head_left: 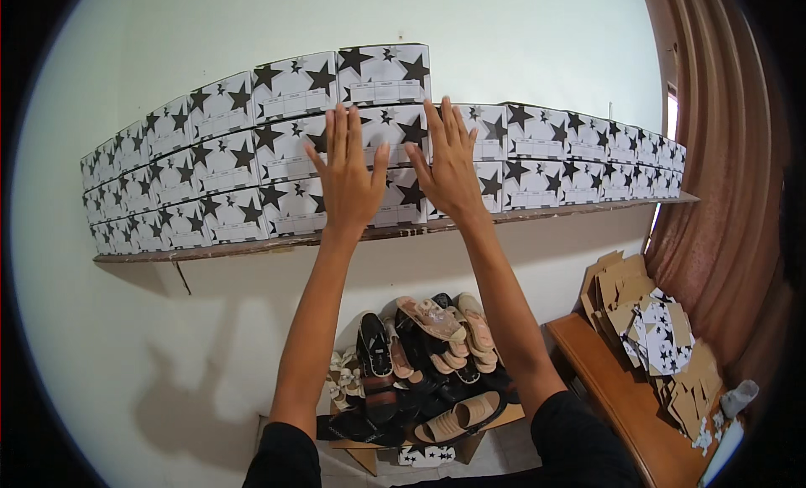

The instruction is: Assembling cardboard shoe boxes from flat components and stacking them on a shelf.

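Note:
Both arms reach forward to a wall shelf (285,245) stacked with white shoe boxes (223,100) printed with black stars. My left hand (348,186) is flat, its fingers stretched upward in front of the middle boxes, below a top-row box (384,75). Beside it my right hand (452,173) has its fingers spread in front of the boxes just right of that one. Neither hand holds anything. Whether the palms touch the box fronts or hover before them, I cannot tell. The hands hide parts of the boxes behind them.
Left of centre the boxes stand three rows high, two rows on the right. Below, sandals and shoes (432,320) are heaped on a small wooden table (363,456). Flattened cardboard (617,282) lies on a brown wooden table (588,354) by a curtain (714,152).

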`<act>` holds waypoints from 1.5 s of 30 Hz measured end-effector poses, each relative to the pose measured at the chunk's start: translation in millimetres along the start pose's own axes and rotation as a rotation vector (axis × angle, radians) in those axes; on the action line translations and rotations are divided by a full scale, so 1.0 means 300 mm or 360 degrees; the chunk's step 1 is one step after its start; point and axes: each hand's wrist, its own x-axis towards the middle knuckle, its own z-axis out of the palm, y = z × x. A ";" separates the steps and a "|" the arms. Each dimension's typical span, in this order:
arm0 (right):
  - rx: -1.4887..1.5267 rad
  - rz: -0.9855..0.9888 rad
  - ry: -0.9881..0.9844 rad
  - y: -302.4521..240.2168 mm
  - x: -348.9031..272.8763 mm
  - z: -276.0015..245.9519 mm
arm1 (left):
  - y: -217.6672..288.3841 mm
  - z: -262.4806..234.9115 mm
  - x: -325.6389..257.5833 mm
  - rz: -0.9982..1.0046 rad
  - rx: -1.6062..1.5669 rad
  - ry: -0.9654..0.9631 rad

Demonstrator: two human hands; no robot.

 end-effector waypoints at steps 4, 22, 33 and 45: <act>0.0246 0.0121 -0.0081 -0.029 -0.245 -0.197 | 0.157 -0.162 -0.223 -0.0219 -0.0834 -0.0080; -0.0166 0.1914 -0.0559 -0.099 -1.526 -1.034 | 0.771 -0.115 -1.428 -0.1682 -0.2168 -0.1852; -0.0526 0.2136 0.0044 0.024 -1.721 -1.605 | 1.497 0.065 -1.473 -0.1427 -0.2565 -0.2218; -0.0528 0.2279 0.0241 0.307 -1.883 -2.024 | 2.141 0.222 -1.460 -0.1316 -0.2619 -0.2441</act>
